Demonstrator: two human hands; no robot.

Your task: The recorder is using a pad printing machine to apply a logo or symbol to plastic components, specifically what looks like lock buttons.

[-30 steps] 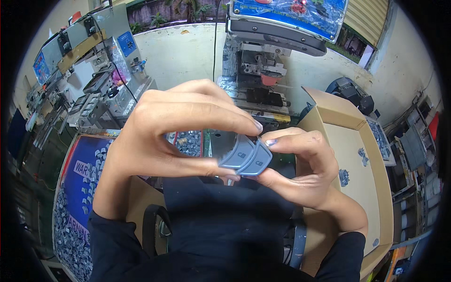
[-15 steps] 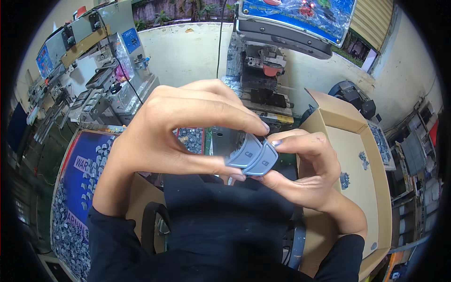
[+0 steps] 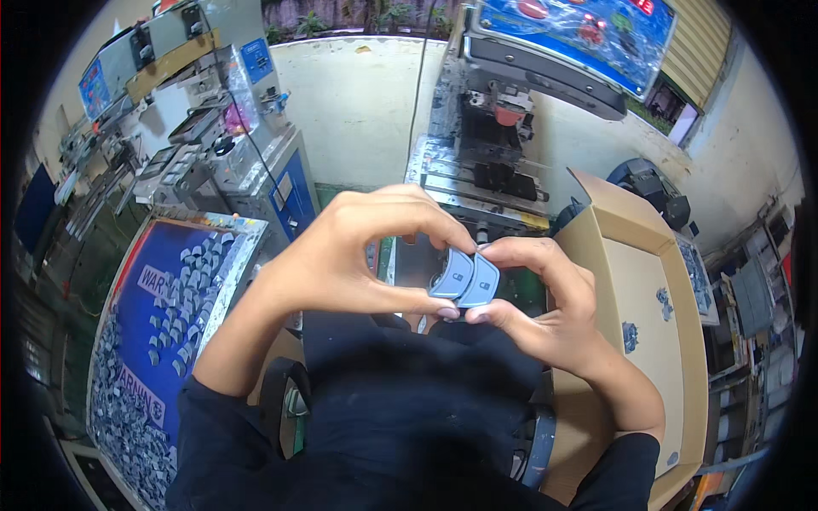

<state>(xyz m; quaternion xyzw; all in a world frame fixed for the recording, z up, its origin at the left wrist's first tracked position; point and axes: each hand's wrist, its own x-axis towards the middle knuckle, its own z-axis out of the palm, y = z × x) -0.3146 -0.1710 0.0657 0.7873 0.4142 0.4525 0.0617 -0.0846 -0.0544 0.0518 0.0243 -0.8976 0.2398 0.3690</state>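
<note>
Two grey-blue curved plastic pieces with padlock symbols are held side by side at the middle: the left piece (image 3: 446,279) and the right piece (image 3: 482,283). My left hand (image 3: 345,255) is closed in a wide pinch on the left piece, thumb at its lower edge, index finger at the top. My right hand (image 3: 558,315) pinches the right piece between a bent index finger and thumb. The two pieces appear to touch along their curved edges; their undersides are hidden.
A blue board (image 3: 166,234) with many small grey pieces lies at left. An open cardboard box (image 3: 648,383) holding a few grey clusters stands at right. Machines (image 3: 192,170) stand at back left; another machine (image 3: 503,183) stands in front of me. A chair (image 3: 285,383) is below.
My hands and the two pieces look a little farther from the camera, with the hands tighter round the pieces. The background has shifted slightly in view, showing more of the left machine's base.
</note>
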